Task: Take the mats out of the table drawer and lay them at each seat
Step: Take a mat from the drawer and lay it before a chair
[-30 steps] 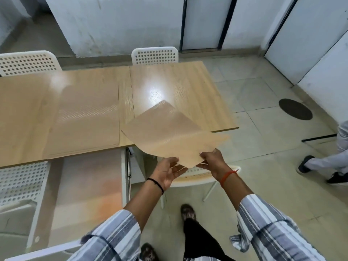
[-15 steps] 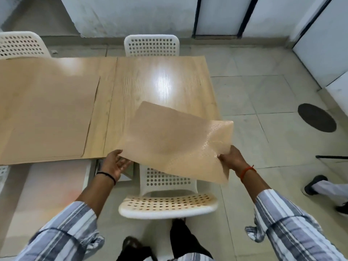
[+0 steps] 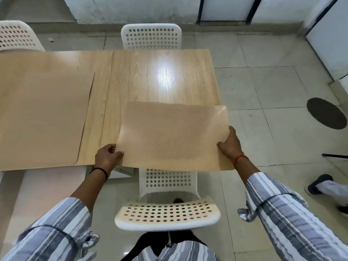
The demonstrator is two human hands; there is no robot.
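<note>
Head view: a tan, rectangular, dimple-textured plastic mat (image 3: 173,136) is held over the near right end of the light wooden counter (image 3: 162,76), its near edge hanging above a white perforated plastic chair (image 3: 167,213). Left hand (image 3: 107,157) pinches its left edge; right hand (image 3: 230,143) grips its right edge. Another tan mat (image 3: 43,117) lies flat on the counter's left half.

- Bright, even indoor light fills the room; a white glare patch sits on the wooden table (image 3: 165,78).
- Shadows fall soft and faint on the floor tiles (image 3: 263,91).
- Wide-angle distortion bends straight lines near the edges.
- Focus is mostly sharp, with slight softness throughout.
</note>
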